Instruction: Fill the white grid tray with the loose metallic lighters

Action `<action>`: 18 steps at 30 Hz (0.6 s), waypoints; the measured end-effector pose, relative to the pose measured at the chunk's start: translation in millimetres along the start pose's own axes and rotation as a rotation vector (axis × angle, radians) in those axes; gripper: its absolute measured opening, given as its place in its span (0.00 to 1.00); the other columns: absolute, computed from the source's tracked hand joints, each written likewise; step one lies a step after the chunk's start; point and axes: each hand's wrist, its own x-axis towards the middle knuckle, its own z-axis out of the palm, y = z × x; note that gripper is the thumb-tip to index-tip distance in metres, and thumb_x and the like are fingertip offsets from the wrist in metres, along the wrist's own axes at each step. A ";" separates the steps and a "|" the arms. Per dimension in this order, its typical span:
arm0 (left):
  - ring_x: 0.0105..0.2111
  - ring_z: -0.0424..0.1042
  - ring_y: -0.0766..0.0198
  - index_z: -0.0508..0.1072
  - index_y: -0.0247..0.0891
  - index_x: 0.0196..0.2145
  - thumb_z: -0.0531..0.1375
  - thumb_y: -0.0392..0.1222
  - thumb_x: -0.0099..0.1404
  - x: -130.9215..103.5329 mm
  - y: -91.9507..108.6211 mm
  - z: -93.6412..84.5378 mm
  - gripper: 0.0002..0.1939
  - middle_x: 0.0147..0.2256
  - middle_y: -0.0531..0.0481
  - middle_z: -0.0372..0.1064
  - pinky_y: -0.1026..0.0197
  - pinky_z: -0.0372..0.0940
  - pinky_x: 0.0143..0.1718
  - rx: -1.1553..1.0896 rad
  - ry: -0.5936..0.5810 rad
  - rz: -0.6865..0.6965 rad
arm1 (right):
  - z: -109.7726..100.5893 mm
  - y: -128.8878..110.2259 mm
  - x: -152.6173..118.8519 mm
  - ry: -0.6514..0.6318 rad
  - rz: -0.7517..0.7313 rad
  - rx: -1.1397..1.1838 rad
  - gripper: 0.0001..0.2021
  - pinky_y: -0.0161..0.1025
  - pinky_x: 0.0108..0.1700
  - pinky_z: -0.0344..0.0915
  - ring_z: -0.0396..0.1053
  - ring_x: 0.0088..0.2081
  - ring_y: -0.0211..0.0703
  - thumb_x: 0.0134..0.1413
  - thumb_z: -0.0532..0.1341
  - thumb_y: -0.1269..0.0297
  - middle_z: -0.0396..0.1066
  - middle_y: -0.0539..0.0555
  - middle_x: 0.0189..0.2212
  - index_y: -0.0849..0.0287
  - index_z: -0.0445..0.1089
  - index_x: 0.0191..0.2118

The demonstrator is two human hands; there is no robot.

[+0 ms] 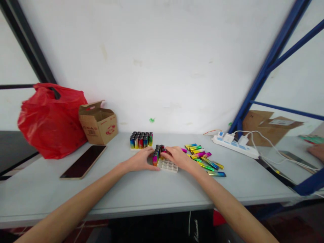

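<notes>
A white tray with round holes lies on the table, its left part filled with upright shiny colored cylinders. My left hand rests around the tray's left side, thumb and fingers apart against the cylinders. Over the back of the tray, my right hand has its fingers closed on a dark-topped cylinder. Behind and to the left stands a full block of similar cylinders. Several loose metallic colored pieces lie flat to the right of my right hand.
At the left are a red plastic bag, an open cardboard box and a dark-screened phone. A power strip with cables lies at the right. Beyond the blue frame, another person's hand shows.
</notes>
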 end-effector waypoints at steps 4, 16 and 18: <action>0.52 0.73 0.45 0.74 0.39 0.50 0.67 0.73 0.51 0.0 3.1 -2.0 0.40 0.51 0.42 0.73 0.53 0.67 0.53 0.029 -0.021 -0.018 | -4.1 -7.4 -0.2 -0.064 0.091 -0.142 0.20 0.37 0.37 0.60 0.77 0.36 0.48 0.71 0.56 0.48 0.80 0.60 0.35 0.59 0.77 0.41; 0.53 0.74 0.44 0.74 0.39 0.48 0.65 0.76 0.51 -2.2 5.3 -2.9 0.41 0.51 0.41 0.74 0.52 0.68 0.54 0.060 0.003 -0.044 | -4.6 91.0 -15.4 0.113 0.120 -0.009 0.11 0.46 0.56 0.65 0.73 0.50 0.50 0.68 0.61 0.63 0.76 0.63 0.48 0.61 0.76 0.50; 0.53 0.74 0.44 0.73 0.39 0.49 0.65 0.76 0.51 -2.4 5.4 -2.9 0.41 0.51 0.41 0.74 0.52 0.68 0.54 0.060 0.006 -0.043 | 0.0 97.3 -15.7 0.050 0.136 0.007 0.10 0.45 0.53 0.66 0.74 0.45 0.49 0.66 0.63 0.63 0.77 0.61 0.43 0.61 0.78 0.47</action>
